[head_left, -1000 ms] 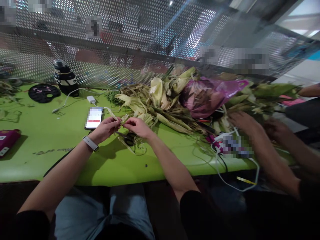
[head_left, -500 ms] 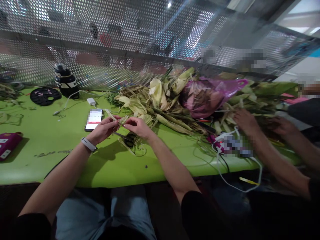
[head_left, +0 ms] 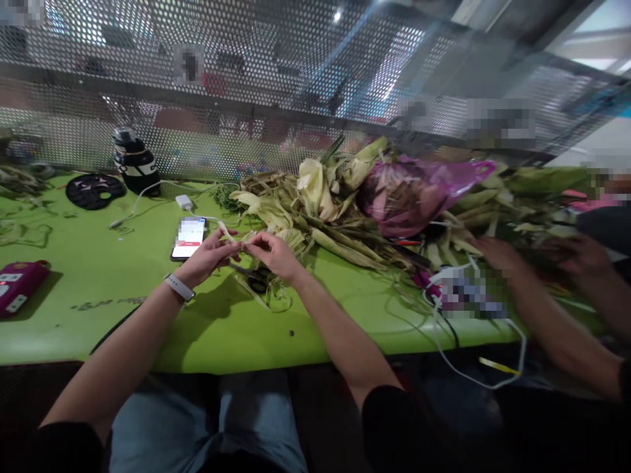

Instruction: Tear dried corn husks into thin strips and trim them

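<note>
My left hand, with a grey watch on the wrist, and my right hand meet over the green table. Both pinch a narrow strip of pale corn husk between the fingertips. Scissors and loose husk strips lie on the table just under my hands. A big pile of corn husks lies right behind them.
A phone on a white charger cable lies left of my hands. A pink plastic bag sits on the pile. Another person's hands work at the right. A black bottle, black disc and magenta case stand left. Perforated metal screen behind.
My hands stay together on the husk strip, fingers shifting slightly. The other person's hands have moved a little to the right. The view has tilted slightly.
</note>
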`<state>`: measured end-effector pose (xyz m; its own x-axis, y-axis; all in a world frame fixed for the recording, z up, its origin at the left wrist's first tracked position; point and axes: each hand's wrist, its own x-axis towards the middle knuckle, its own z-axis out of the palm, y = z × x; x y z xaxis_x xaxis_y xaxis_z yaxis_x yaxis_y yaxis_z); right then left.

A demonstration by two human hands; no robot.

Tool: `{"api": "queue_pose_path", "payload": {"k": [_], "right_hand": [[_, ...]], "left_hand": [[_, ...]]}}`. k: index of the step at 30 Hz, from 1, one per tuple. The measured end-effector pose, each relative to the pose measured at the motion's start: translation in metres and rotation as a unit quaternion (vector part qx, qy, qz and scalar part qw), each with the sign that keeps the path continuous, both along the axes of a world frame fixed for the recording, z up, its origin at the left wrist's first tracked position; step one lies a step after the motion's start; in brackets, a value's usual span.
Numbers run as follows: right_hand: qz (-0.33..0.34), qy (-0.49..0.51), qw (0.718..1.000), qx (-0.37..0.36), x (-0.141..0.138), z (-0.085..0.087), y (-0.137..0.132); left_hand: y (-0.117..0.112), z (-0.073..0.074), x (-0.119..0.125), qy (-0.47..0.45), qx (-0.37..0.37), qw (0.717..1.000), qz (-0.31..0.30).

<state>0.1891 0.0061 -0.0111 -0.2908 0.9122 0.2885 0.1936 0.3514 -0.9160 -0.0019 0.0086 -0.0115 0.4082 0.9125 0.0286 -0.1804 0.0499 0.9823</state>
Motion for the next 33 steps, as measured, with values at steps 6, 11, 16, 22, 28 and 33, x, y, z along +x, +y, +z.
{"api": "queue_pose_path", "payload": {"k": [6,11,16,22,28,33], "right_hand": [[-0.049,0.011,0.999,0.016,0.002,-0.005,0.004],[-0.038,-0.002,0.999,0.022,0.002,-0.011,0.007],[-0.018,0.03,0.999,-0.015,-0.001,-0.009,0.004],[0.007,0.114,0.978,-0.173,-0.003,-0.003,0.002],[-0.005,0.135,0.977,-0.167,-0.007,-0.001,-0.001],[-0.045,0.13,0.985,-0.1,-0.012,-0.011,0.002]], "left_hand": [[0.0,0.0,0.005,0.118,0.079,0.973,0.182],[-0.001,0.0,0.009,0.113,0.117,0.982,0.098],[-0.001,-0.003,0.009,0.057,0.093,0.992,0.063],[-0.002,0.0,0.009,0.084,0.14,0.985,0.064],[0.001,-0.005,0.009,0.07,0.139,0.987,0.036],[0.0,-0.004,0.009,0.088,0.137,0.986,0.034]]}}
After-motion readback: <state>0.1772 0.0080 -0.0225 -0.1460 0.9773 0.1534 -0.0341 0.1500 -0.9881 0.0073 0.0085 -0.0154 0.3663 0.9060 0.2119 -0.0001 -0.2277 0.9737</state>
